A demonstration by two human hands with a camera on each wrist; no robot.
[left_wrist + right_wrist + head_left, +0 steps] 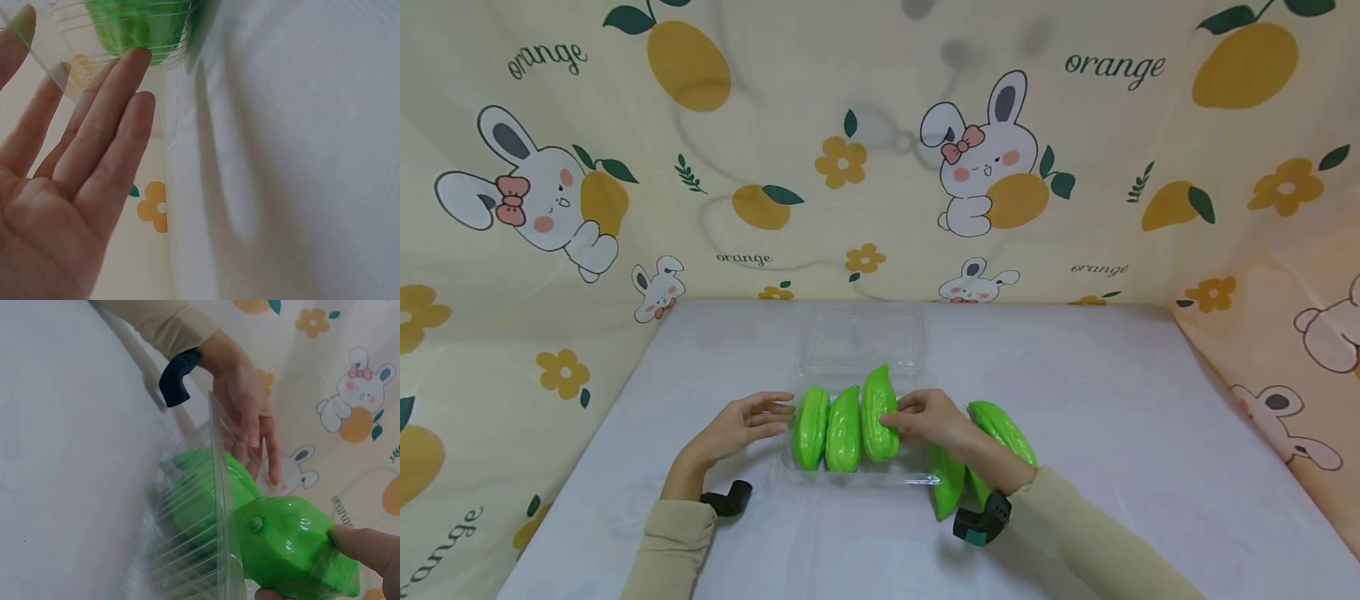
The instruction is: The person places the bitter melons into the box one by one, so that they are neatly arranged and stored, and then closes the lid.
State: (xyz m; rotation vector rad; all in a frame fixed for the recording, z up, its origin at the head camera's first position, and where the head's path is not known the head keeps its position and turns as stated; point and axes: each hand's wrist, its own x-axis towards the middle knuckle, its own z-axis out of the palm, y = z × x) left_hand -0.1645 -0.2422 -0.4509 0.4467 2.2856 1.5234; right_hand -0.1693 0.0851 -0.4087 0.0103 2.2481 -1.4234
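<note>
Head view, tray: a clear plastic clamshell tray [857, 477] sits on the white tabletop [1075, 400], its lid open toward the back.
Head view, contents: three green gourds lie side by side in the tray; the third gourd [880, 414], on the right, is tilted higher than the others.
Head view, right hand: the right hand [936, 425] pinches the third gourd between thumb and fingers, so this grip is closed on it.
Head view, left hand: the left hand [741, 427] rests with straight fingers against the tray's left side; this grip is open and holds nothing.
Head view, loose gourds: two more gourds [1000, 429] lie on the tabletop just right of the tray, partly hidden by the right wrist.
Left wrist view: the straight fingers [125, 94] touch the clear tray wall, with green showing through it.
Right wrist view: a fingertip [365, 544] presses the glossy third gourd [294, 550] at the tray's rim; the left hand [250, 419] lies beyond.
</note>
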